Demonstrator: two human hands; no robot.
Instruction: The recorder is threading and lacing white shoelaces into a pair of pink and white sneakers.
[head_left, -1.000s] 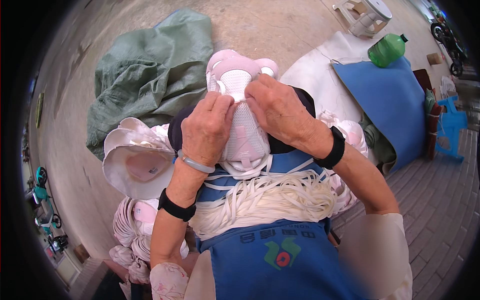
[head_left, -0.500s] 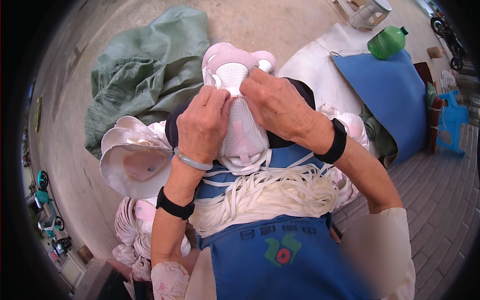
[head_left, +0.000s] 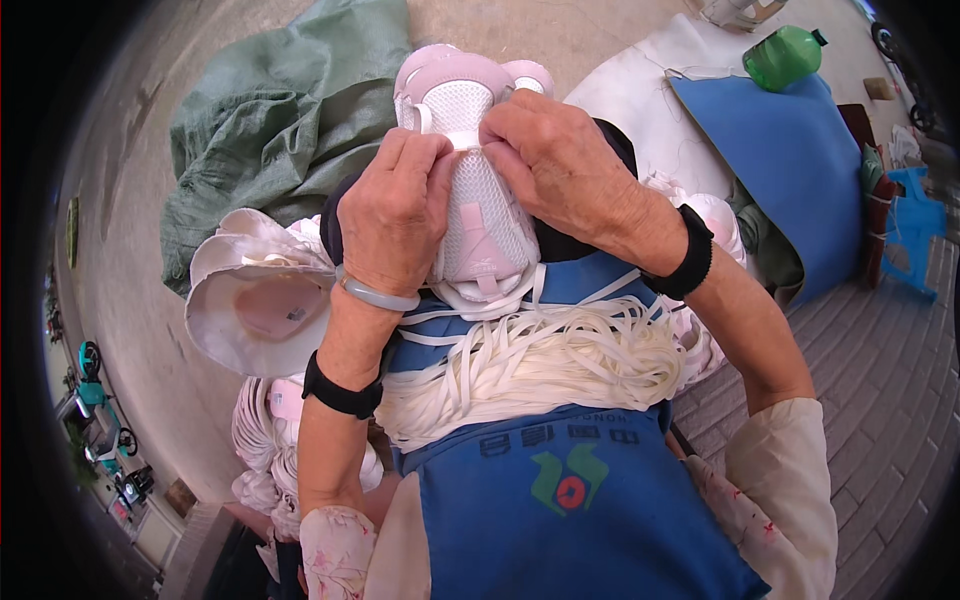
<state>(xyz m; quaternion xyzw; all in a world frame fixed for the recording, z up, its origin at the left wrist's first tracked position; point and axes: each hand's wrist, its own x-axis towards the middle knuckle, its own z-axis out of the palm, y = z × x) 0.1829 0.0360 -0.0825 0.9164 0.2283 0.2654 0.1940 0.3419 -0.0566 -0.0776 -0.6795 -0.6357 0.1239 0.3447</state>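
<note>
A pink and white mesh shoe upper [head_left: 473,215] rests on my lap, its toe pointing away from me. Across its eyelet area runs a short stretch of flat white shoelace [head_left: 463,140]. My left hand [head_left: 393,215] pinches at the left side of that lace, fingers closed. On the right side my right hand [head_left: 565,165] is closed as well, its thumb and index finger at the lace by the eyelet edge; the fingertips are partly hidden. Nearer to me, a thick bundle of loose white laces [head_left: 545,360] lies over my blue apron [head_left: 500,500].
More shoe uppers [head_left: 262,300] are piled left of my lap, with others at the right. A green woven sheet [head_left: 285,130] spreads at the far left. On the right are a blue sheet [head_left: 780,170], a green bottle [head_left: 783,58] and a blue plastic stool [head_left: 912,235].
The whole scene sits slightly higher in the picture. My hands are a little farther apart, and more of the white lace shows between them.
</note>
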